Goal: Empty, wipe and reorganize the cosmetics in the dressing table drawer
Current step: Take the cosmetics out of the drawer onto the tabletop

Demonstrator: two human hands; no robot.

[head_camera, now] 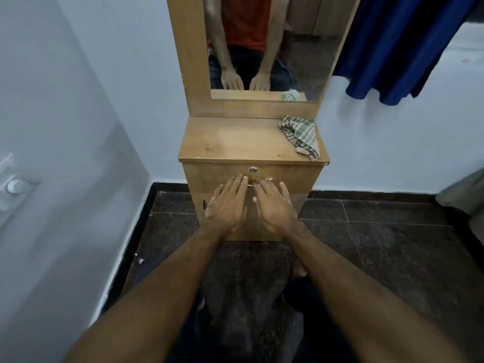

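- Dressing table (235, 142): narrow wooden unit against a pale wall, mirror (269, 48) above the top.
- Drawer (296, 176): closed, front just under the top; round lock (253, 170) centred, metal handle (262, 182) below it, mostly covered by fingers.
- Left hand (226, 205): palm down, fingers straight and slightly spread, tips on the drawer front at the handle's left end.
- Right hand (275, 205): same posture, fingers straight and fanned a little, tips over the handle's right part. Cannot tell whether any finger hooks behind the bar.
- Checked cloth (301, 136): crumpled on the top's right rear corner, one edge hanging over the right side.
- Blue fabric (398, 48) hangs upper right; dark tiled floor (379, 231) below.
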